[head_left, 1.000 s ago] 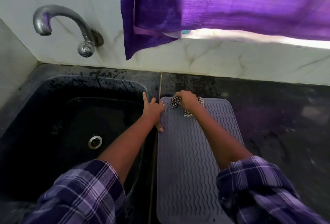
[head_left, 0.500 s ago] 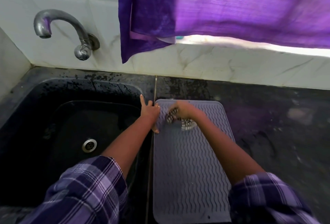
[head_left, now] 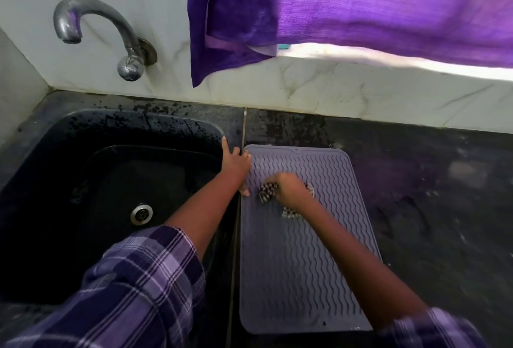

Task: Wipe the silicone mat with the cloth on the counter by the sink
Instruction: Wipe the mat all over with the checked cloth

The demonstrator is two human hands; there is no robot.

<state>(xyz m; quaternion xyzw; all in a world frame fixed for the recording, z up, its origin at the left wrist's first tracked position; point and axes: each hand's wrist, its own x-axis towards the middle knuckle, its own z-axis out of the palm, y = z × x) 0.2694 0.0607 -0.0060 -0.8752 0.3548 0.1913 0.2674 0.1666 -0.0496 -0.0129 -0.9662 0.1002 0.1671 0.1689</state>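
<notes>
A grey silicone mat (head_left: 288,270) with wavy ridges lies on the dark counter just right of the sink. My right hand (head_left: 290,188) presses a black-and-white checked cloth (head_left: 268,192) onto the mat's upper part; the hand is motion-blurred and covers most of the cloth. My left hand (head_left: 235,165) rests with fingers spread on the mat's upper left edge, at the strip between mat and sink, holding nothing.
A black sink (head_left: 91,189) with a metal drain (head_left: 141,213) fills the left. A curved metal tap (head_left: 91,28) juts from the marble wall behind it. A purple curtain (head_left: 347,8) hangs above the dark counter (head_left: 433,195).
My right hand has dragged the cloth from the mat's far edge toward me, down over the upper part. My left hand stays at the mat's upper left edge.
</notes>
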